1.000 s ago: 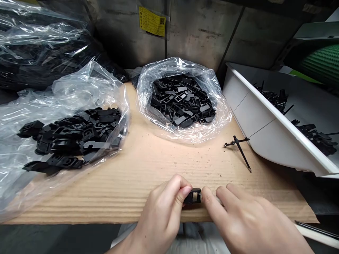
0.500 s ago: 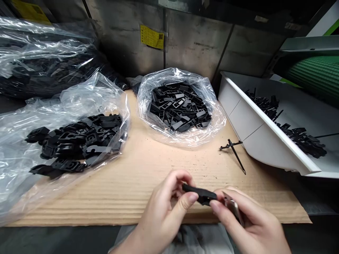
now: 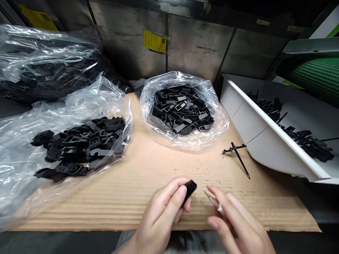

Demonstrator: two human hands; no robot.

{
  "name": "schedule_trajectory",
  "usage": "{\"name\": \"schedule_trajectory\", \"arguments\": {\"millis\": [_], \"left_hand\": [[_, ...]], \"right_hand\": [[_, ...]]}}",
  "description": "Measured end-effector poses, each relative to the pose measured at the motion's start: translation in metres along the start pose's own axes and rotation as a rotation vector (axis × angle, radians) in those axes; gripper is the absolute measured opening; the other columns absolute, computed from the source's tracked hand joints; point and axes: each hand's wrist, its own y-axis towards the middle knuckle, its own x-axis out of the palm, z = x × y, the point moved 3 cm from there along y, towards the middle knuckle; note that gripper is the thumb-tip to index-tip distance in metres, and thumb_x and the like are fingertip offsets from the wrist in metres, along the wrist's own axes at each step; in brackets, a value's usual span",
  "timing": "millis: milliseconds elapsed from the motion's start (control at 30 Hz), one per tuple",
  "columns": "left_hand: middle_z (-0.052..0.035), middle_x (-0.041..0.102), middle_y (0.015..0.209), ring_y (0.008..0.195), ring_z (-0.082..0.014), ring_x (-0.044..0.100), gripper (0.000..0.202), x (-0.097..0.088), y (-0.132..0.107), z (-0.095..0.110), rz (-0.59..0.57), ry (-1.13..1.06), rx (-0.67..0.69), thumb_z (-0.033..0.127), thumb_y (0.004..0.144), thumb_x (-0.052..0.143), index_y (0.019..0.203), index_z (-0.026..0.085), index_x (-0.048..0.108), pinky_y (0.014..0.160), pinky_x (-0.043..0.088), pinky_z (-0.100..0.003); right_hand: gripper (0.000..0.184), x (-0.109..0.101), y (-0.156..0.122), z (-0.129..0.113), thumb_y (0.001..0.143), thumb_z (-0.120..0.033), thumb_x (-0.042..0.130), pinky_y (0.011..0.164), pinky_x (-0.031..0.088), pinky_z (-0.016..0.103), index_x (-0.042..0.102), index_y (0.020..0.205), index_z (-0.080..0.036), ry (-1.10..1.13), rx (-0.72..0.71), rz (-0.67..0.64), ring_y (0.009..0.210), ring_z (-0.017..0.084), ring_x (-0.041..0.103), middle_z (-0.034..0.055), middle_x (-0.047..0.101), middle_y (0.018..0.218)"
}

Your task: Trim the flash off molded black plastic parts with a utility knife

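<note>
A left hand (image 3: 161,208) clamps a black part (image 3: 190,191) between thumb and fingers, just above the near edge of a ribbed cardboard sheet (image 3: 159,169). Across a narrow gap, the right hand (image 3: 239,224) grips a slim, pointed blade (image 3: 211,199), its thumb spread from the index finger and its tip toward the part; the blade's lower end is hidden by the fingers. The part is smooth, straight-sided and bar-like, tilted up to the right, with a hollow squared end exposed and its lower portion covered by the hand. Beyond, a thin black cross-shaped piece (image 3: 239,159) lies on the cardboard near a white bin (image 3: 265,128) holding more black pieces. An open, crinkled clear bag (image 3: 182,143) brims with small black frames; at left, another clear bag (image 3: 97,93) spills chunkier black parts. Behind, a yellow label (image 3: 155,41) hangs on scuffed metal panels (image 3: 196,56).
</note>
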Motion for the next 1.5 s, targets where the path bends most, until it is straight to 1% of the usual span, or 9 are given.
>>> {"name": "schedule_trajectory", "arguments": {"millis": [67, 200, 533, 733, 933, 1133, 1267, 1367, 1500], "left_hand": [[0.0028, 0.046, 0.058, 0.051, -0.0092, 0.040, 0.024, 0.000, -0.001, 0.000, 0.023, 0.055, 0.036, 0.033, 0.088, 0.042, 0.080, 0.017, 0.057, 0.044, 0.032, -0.018], [0.0023, 0.050, 0.061, 0.057, -0.0114, 0.049, 0.020, -0.001, -0.004, -0.003, 0.061, 0.174, 0.141, 0.027, 0.090, 0.039, 0.084, 0.020, 0.056, 0.055, 0.039, -0.019], [-0.0007, 0.057, 0.068, 0.059, -0.0142, 0.055, 0.020, -0.002, -0.010, -0.001, 0.128, 0.422, 0.360, 0.016, 0.088, 0.040, 0.098, 0.023, 0.056, 0.057, 0.044, -0.020], [-0.0005, 0.055, 0.066, 0.058, -0.0136, 0.053, 0.019, -0.001, -0.009, 0.001, 0.118, 0.326, 0.328, 0.019, 0.089, 0.039, 0.090, 0.022, 0.058, 0.058, 0.043, -0.021], [0.0012, 0.052, 0.061, 0.055, -0.0115, 0.049, 0.021, -0.003, -0.006, -0.001, 0.095, 0.197, 0.155, 0.027, 0.089, 0.040, 0.080, 0.020, 0.058, 0.052, 0.040, -0.019], [0.0011, 0.051, 0.062, 0.058, -0.0122, 0.051, 0.020, -0.002, -0.006, -0.003, 0.129, 0.175, 0.166, 0.026, 0.088, 0.042, 0.079, 0.020, 0.059, 0.056, 0.042, -0.020], [0.0004, 0.052, 0.061, 0.055, -0.0122, 0.049, 0.020, -0.004, -0.006, -0.001, 0.098, 0.213, 0.199, 0.027, 0.089, 0.042, 0.081, 0.020, 0.058, 0.052, 0.040, -0.020], [0.0008, 0.050, 0.060, 0.055, -0.0119, 0.048, 0.022, -0.004, -0.007, 0.000, 0.059, 0.208, 0.195, 0.027, 0.089, 0.041, 0.075, 0.019, 0.056, 0.052, 0.038, -0.020], [0.0020, 0.048, 0.058, 0.054, -0.0111, 0.047, 0.026, -0.002, -0.006, 0.001, 0.007, 0.182, 0.154, 0.028, 0.090, 0.038, 0.071, 0.019, 0.054, 0.054, 0.037, -0.020]], "right_hand": [[0.032, 0.003, 0.003, 0.000, 0.090, -0.032, 0.040, 0.059, 0.050, 0.019, 0.053, 0.116, -0.019, 0.055, 0.000, -0.015, 0.069, 0.014, 0.064, 0.0047, 0.065, 0.081], [0.025, 0.011, 0.008, -0.006, 0.085, -0.018, 0.047, 0.058, 0.048, 0.022, 0.058, 0.108, -0.017, 0.143, 0.020, -0.003, 0.062, 0.014, 0.059, 0.0043, 0.062, 0.074], [0.020, 0.009, 0.015, -0.009, 0.085, -0.017, 0.046, 0.053, 0.046, 0.022, 0.060, 0.100, -0.019, 0.158, 0.028, -0.050, 0.054, 0.013, 0.057, 0.0025, 0.059, 0.067], [0.022, 0.012, 0.016, 0.002, 0.086, -0.016, 0.043, 0.058, 0.049, 0.023, 0.059, 0.102, -0.015, 0.095, 0.044, -0.129, 0.062, 0.015, 0.061, 0.0047, 0.062, 0.073], [0.022, 0.008, 0.009, -0.001, 0.083, -0.013, 0.048, 0.057, 0.047, 0.022, 0.058, 0.102, -0.016, 0.189, 0.016, -0.001, 0.063, 0.014, 0.060, 0.0037, 0.062, 0.072], [0.022, 0.012, 0.007, -0.007, 0.083, -0.013, 0.048, 0.053, 0.043, 0.024, 0.058, 0.102, -0.017, 0.245, 0.034, -0.012, 0.057, 0.013, 0.055, 0.0035, 0.058, 0.068], [0.022, 0.013, 0.010, 0.000, 0.084, -0.014, 0.046, 0.055, 0.047, 0.024, 0.059, 0.101, -0.017, 0.162, 0.050, -0.077, 0.058, 0.014, 0.058, 0.0035, 0.059, 0.069], [0.021, 0.011, 0.011, 0.005, 0.084, -0.016, 0.046, 0.058, 0.049, 0.024, 0.061, 0.098, -0.019, 0.169, 0.102, -0.068, 0.062, 0.015, 0.061, 0.0040, 0.062, 0.072], [0.017, 0.005, 0.017, 0.001, 0.079, -0.026, 0.056, 0.052, 0.049, 0.016, 0.063, 0.095, -0.023, 0.459, 0.306, 0.013, 0.070, 0.015, 0.065, 0.0024, 0.065, 0.078]]}}
